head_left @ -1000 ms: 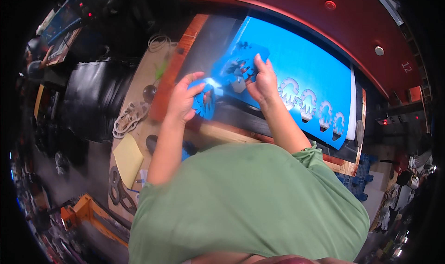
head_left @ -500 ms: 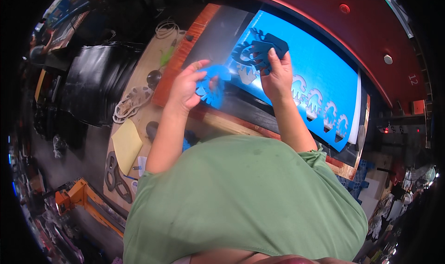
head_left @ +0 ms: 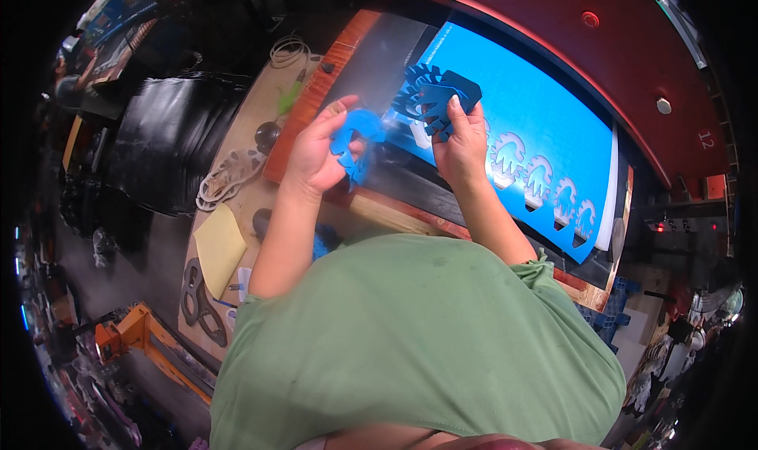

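Note:
My left hand [head_left: 312,156] pinches a bright blue, curved cut-out piece [head_left: 360,128] with fringed edges, slightly blurred by motion. In my right hand [head_left: 463,151], the thumb presses on several dark, toothed cut-out pieces [head_left: 444,96], fanned over one another. Both hands are raised over the near-left part of a blue sheet [head_left: 521,95]. Along the sheet's near edge runs a row of toothed, arch-shaped cut-outs [head_left: 538,180]. Part of that row is hidden behind my right hand and the dark pieces.
The sheet lies on a black board [head_left: 363,59] with a reddish wooden edge [head_left: 304,126]. Behind it stands a red machine beam [head_left: 616,55] with round buttons. On the left, a wooden side table [head_left: 253,189] carries yellow paper [head_left: 219,249], pale looped cut-outs [head_left: 229,180] and grey ring-shaped pieces [head_left: 201,308].
My right hand has shifted slightly left and nearer with the dark pieces, which have turned. The blue piece in my left hand has also turned and now looks narrower.

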### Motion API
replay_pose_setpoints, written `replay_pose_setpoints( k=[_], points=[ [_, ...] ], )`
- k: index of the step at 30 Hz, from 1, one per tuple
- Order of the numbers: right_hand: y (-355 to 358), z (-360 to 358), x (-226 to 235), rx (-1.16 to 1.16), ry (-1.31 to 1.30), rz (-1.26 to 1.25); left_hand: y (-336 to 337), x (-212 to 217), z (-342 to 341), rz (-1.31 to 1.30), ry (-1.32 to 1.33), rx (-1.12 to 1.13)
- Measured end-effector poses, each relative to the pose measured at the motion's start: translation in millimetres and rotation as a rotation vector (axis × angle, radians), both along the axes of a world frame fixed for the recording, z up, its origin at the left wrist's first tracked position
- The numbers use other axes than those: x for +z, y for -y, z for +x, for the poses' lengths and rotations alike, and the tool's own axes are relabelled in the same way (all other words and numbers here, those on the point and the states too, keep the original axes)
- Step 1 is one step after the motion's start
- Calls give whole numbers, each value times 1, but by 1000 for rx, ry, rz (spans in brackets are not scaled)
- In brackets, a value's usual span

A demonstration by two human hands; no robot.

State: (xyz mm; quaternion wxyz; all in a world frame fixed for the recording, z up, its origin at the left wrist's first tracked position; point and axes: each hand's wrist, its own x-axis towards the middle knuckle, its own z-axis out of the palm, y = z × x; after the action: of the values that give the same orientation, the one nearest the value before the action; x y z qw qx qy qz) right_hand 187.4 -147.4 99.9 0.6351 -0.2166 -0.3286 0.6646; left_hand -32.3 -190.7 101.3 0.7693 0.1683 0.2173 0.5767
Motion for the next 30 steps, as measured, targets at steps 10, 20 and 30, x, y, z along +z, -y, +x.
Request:
replay_pose_setpoints(
  k=[10,20,30],
  points=[
    [2,1,-4,12,1,-6,3,8,7,-28,-36,46],
    [2,-1,-5,5,36,-30,1,4,0,13,-54,-1],
    [-4,7,8,-58,-47,-58,-3,28,4,-33,-18,52]
  ],
)
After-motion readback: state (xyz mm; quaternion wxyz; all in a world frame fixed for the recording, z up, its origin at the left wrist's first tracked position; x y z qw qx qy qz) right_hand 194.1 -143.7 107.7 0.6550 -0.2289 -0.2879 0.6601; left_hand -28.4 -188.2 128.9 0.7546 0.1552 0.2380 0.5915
